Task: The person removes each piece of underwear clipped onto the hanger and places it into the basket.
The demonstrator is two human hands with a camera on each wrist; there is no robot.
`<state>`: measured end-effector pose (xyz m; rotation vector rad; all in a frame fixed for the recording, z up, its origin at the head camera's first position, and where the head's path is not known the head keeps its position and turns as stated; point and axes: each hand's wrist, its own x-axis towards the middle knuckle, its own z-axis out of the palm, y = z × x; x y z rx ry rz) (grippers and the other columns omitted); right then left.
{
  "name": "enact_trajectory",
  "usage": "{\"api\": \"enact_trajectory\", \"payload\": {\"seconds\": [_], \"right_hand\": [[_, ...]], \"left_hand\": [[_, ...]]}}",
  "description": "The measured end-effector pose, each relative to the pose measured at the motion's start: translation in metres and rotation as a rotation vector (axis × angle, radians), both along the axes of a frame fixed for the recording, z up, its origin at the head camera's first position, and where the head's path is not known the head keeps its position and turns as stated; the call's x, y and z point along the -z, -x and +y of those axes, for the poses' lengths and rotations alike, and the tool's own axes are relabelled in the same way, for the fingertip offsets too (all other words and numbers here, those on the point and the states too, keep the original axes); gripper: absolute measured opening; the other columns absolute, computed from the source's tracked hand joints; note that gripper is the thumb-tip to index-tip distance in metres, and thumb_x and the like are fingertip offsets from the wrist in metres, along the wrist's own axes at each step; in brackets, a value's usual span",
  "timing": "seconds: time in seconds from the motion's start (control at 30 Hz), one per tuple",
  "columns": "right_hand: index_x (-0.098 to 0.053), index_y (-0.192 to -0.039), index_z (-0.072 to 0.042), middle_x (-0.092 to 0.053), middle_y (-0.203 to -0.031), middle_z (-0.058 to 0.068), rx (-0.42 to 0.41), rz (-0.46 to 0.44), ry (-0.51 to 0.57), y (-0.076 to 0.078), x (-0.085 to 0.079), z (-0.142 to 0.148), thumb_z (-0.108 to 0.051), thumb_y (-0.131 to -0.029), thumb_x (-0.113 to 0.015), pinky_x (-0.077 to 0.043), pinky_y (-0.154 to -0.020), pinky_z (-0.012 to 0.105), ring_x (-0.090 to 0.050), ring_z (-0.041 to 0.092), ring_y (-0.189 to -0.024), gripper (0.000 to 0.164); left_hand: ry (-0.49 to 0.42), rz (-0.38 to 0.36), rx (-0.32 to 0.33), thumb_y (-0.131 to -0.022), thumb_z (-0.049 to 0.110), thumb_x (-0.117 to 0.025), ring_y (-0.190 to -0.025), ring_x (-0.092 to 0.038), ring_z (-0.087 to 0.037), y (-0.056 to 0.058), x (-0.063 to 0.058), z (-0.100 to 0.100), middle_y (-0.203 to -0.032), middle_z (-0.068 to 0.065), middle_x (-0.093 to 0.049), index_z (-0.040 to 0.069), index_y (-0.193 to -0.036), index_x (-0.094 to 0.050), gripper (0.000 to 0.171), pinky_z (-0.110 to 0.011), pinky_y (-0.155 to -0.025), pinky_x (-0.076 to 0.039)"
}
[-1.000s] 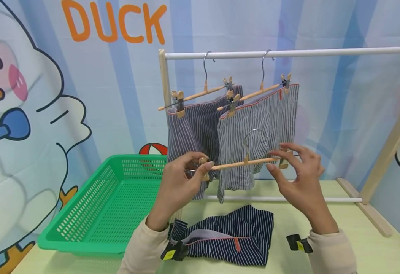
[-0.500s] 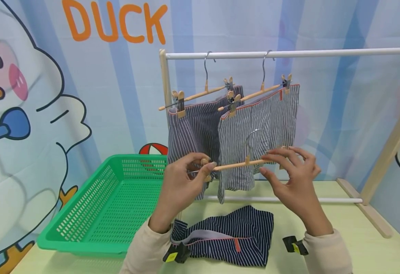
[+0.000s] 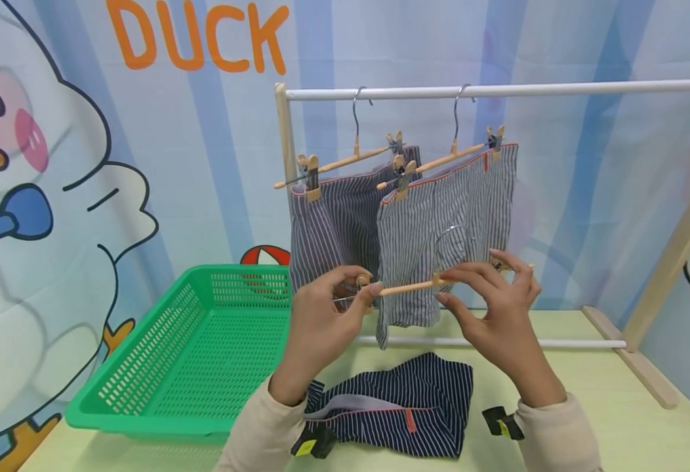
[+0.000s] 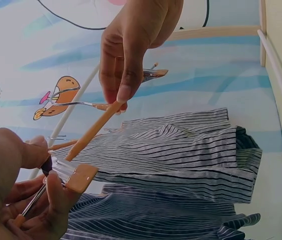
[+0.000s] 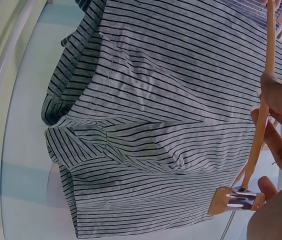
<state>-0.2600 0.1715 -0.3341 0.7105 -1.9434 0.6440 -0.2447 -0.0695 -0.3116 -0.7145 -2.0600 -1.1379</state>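
A clip hanger (image 3: pixel 406 288) with a thin wooden bar and metal hook is held up in front of the rack. My left hand (image 3: pixel 330 321) grips its left end, thumb and fingers around the clip (image 4: pixel 82 177), whose jaws bite no cloth. Near the hook's base, my right hand (image 3: pixel 498 305) pinches the bar between thumb and fingertips. The right-end clip (image 5: pixel 231 200) shows below that hand in the right wrist view. Navy striped shorts (image 3: pixel 410 393) lie on the table under both hands, partly behind the left sleeve.
Grey striped shorts (image 3: pixel 445 229) and darker striped shorts (image 3: pixel 330 226) hang by clip hangers from the rack's white rail (image 3: pixel 557 90), right behind the hands. A green basket (image 3: pixel 138 429) stands at left. The rack's wooden foot (image 3: pixel 628 357) stands at right.
My right hand has slid left along the bar, from near the right clip to the hook's base. The left hand and hanger have shifted slightly right. The hanging shorts stay put.
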Motion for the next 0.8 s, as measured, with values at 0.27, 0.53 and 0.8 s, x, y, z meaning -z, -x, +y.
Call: {"api": "enact_trajectory", "payload": {"seconds": [0.27,0.53,0.8], "right_hand": [[-0.071,-0.098,-0.011,-0.067,-0.1,0.01,-0.006,0.065,0.032,0.0009,-0.0007,-0.0058,-0.011,-0.071,-0.078,0.002,-0.098,0.064,-0.03,0.037,-0.123,0.027],[-0.07,-0.098,-0.009,-0.067,-0.098,0.01,0.041,0.058,0.019,0.0019,0.0013,-0.0062,-0.012,-0.075,-0.076,-0.006,-0.096,0.063,-0.031,0.036,-0.123,0.023],[-0.07,-0.101,-0.008,-0.068,-0.096,0.01,0.038,0.085,0.039,0.0013,0.0018,-0.0092,-0.011,-0.077,-0.075,-0.011,-0.095,0.063,-0.034,0.035,-0.121,0.025]], "left_hand": [[-0.015,-0.003,0.001,-0.088,0.031,-0.066,-0.066,-0.059,0.001,-0.0001,0.0011,0.0052,-0.075,0.002,-0.067,0.008,-0.097,-0.068,0.024,-0.022,-0.05,-0.051],[-0.026,-0.021,-0.008,-0.088,0.033,-0.065,-0.066,-0.058,0.001,-0.0013,0.0013,0.0087,-0.073,0.003,-0.068,0.009,-0.097,-0.068,0.025,-0.022,-0.052,-0.052],[-0.039,-0.024,-0.014,-0.089,0.033,-0.064,-0.068,-0.058,0.0,-0.0028,0.0037,0.0092,-0.075,0.002,-0.067,0.01,-0.096,-0.067,0.025,-0.022,-0.053,-0.053]]}}
